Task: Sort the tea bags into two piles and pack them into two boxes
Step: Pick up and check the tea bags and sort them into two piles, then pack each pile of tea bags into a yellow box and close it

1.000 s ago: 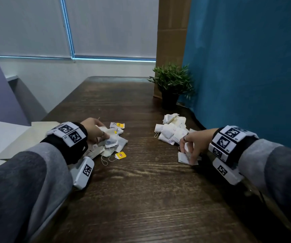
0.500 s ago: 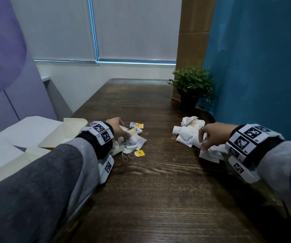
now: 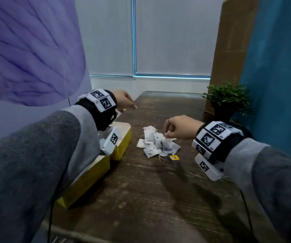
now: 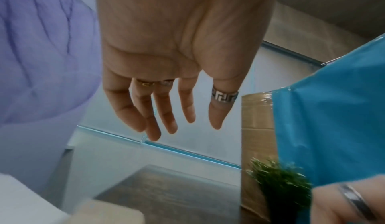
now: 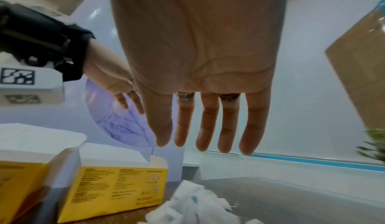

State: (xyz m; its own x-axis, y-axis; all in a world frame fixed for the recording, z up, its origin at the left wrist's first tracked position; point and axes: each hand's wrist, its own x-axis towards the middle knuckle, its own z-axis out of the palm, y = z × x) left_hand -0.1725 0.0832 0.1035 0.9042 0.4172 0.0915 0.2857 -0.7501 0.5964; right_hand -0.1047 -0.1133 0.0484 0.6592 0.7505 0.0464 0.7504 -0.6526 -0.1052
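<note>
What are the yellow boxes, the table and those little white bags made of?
Boxes: likely thin cardboard, matte yellow print, with white folded flaps. Table: dark brown with wood grain streaks; real wood or laminate, I cannot tell. Tea bags: seemingly soft white paper or mesh, crumpled, with thin strings and a yellow tag.

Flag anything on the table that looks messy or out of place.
The white paper tea bags lie in a crumpled heap on the dark wooden table, strings tangled, one yellow tag trailing out. The open yellow cardboard boxes look undamaged.

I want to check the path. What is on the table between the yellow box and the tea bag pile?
Nothing: in the head view, only bare table separates the yellow box from the pile.
</note>
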